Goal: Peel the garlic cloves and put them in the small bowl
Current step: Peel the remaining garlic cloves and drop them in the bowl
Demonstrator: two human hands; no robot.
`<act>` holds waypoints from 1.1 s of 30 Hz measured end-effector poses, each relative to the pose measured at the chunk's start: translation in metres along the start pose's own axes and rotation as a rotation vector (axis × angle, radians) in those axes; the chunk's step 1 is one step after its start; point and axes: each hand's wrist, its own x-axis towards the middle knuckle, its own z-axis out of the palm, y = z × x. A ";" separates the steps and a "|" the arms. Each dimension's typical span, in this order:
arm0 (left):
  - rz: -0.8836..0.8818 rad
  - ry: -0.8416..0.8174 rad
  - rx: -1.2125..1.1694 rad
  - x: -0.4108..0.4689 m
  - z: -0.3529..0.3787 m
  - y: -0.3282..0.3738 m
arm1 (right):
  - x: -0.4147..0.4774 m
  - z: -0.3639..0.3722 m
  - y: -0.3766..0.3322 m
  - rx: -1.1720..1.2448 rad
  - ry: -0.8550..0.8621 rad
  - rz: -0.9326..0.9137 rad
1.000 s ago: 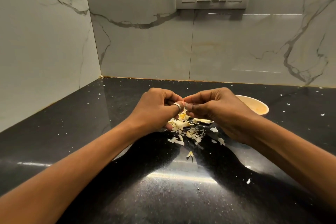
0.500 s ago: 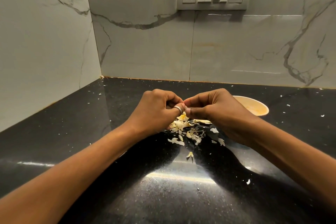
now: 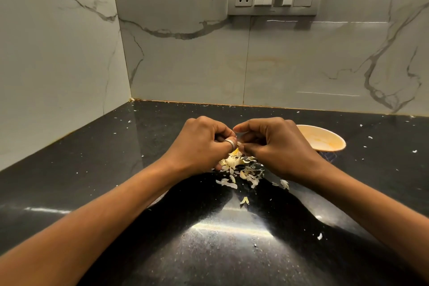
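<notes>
Easing the right hand (image 3: 278, 148) a touch off the left hand (image 3: 204, 146), knuckles parting where they were touching a second ago. Both still pinching the garlic clove (image 3: 239, 143) (mostly hidden) above the peel scraps (image 3: 241, 167). Probably tearing skin loose, not yet reaching for the small bowl (image 3: 329, 147) just beyond.

Bare forearms, no sleeves; silver ring (image 3: 230, 142) on left hand (image 3: 202, 145).

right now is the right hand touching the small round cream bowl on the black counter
Cannot tell. In the head view the right hand overlaps the left rim of the small round cream bowl, hiding any gap or contact there.
</notes>
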 end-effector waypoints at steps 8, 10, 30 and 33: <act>-0.085 -0.024 -0.054 0.000 0.003 0.002 | 0.000 0.001 0.002 0.038 -0.005 0.004; -0.138 -0.041 -0.109 0.001 0.002 0.001 | 0.000 0.000 0.002 0.059 -0.017 0.009; -0.212 0.038 -0.233 0.002 -0.001 0.003 | 0.002 -0.003 0.004 0.403 -0.042 0.196; -0.161 0.075 -0.218 0.002 -0.003 0.004 | 0.002 -0.003 0.003 0.391 -0.045 0.211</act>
